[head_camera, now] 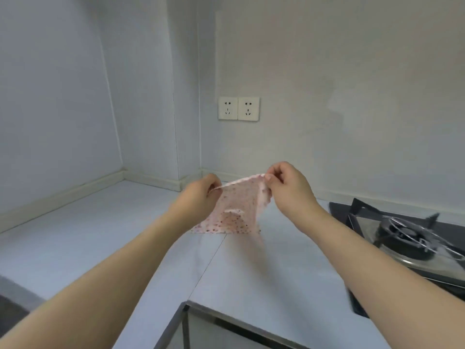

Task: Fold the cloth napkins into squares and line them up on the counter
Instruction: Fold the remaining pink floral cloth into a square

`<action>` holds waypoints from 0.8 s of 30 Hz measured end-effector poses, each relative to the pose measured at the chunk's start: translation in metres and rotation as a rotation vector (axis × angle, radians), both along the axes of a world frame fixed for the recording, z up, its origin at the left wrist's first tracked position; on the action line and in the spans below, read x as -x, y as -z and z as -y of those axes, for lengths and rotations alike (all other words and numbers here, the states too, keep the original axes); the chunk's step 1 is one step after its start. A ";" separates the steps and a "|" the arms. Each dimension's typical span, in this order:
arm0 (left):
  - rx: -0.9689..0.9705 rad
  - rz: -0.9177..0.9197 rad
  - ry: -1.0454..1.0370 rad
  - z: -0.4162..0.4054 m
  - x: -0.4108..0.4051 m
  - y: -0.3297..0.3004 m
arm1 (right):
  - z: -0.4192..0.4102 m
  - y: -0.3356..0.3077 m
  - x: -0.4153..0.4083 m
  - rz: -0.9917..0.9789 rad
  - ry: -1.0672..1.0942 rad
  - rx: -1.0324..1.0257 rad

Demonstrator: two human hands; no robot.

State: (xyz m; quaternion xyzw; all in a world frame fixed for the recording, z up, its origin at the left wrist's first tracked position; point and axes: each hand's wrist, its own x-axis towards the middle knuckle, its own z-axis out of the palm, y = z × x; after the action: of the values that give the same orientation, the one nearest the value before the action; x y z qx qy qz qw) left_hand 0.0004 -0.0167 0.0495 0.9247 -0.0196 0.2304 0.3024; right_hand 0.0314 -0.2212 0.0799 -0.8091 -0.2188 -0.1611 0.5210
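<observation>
Item: one pink spotted cloth napkin (237,207), raised above the grey counter (100,235) near the corner, hanging from its top edge, lower hem blurred. Left hand (198,195) pinches the upper left corner; right hand (286,185) pinches the upper right corner, fingers curled. Gas hob (407,238) sits on the counter at right. Double wall socket (238,108) is mounted behind.

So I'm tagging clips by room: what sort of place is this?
Most likely a home kitchen: a black gas hob with a burner grate set into a pale grey L-shaped counter, and a white double wall socket above.
</observation>
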 end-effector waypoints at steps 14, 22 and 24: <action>0.056 -0.099 0.265 0.048 0.118 -0.125 | 0.099 -0.088 0.126 -0.253 0.037 0.127; 0.081 -0.191 0.137 0.016 0.039 -0.043 | 0.081 -0.001 0.040 -0.239 0.084 0.239; 0.063 -0.176 0.099 0.013 0.012 -0.021 | 0.072 0.022 0.015 -0.216 0.118 0.294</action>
State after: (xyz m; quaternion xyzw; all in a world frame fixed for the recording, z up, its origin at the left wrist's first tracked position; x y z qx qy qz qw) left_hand -0.0114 -0.0293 0.0702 0.9293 -0.0316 0.1337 0.3429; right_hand 0.0168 -0.2936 0.0581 -0.9006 -0.1351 -0.0699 0.4072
